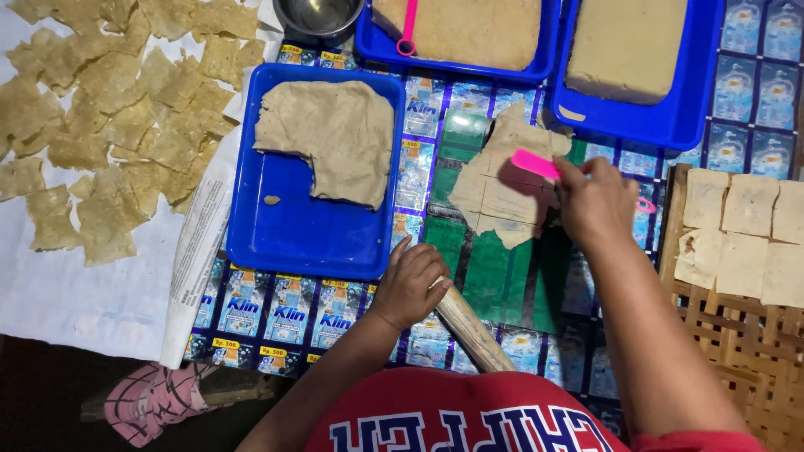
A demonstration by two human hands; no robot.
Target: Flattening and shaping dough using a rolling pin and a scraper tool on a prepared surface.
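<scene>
**Printed sachet sheeting under the work**

A sheet of joined sachet packaging (289,316) covers the work surface, its small rectangular packets set in rows; those along the near edge, below the blue tray (310,234), are blue and white with a yellow strip at the foot; more of the same peep out between the trays near the top; the packets at the far right (754,75) are blue with pale, whitish centres; in the middle a patch of green packets (502,276) lies under the cut dough; a folded newspaper (197,251), white with grey print, lies along the sheet's left edge.
</scene>
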